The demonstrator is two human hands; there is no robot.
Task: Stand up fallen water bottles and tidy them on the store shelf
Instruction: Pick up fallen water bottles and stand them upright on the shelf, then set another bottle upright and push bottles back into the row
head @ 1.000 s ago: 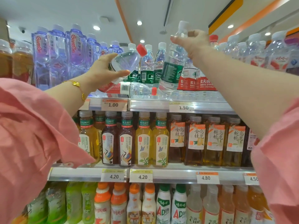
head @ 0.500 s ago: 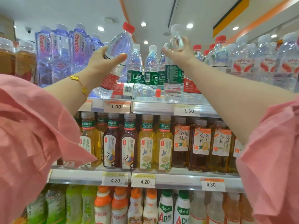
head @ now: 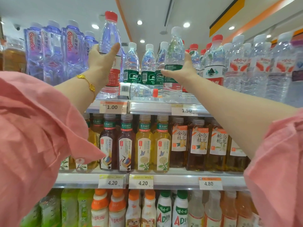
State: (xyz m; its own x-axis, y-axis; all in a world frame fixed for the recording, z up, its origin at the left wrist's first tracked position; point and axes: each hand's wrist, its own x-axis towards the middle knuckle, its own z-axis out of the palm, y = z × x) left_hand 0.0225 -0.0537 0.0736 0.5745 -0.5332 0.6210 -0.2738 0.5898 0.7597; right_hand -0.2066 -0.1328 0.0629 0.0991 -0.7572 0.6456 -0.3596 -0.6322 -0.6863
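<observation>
The left hand (head: 102, 60), which held the red-capped bottle (head: 110, 51) tilted a second ago, now grips it upright on the top shelf (head: 147, 106). Between, one fallen bottle (head: 137, 90) remains. The right hand (head: 182, 70) has lowered the green-labelled bottle (head: 174, 63), clasping it upright.

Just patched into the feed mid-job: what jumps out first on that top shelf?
Two hands are up at the top shelf: the left hand holds an upright red-capped bottle, and the right hand grips a white-capped green-label bottle. Between them, a fallen bottle lies on its side, red cap pointing right.
</observation>
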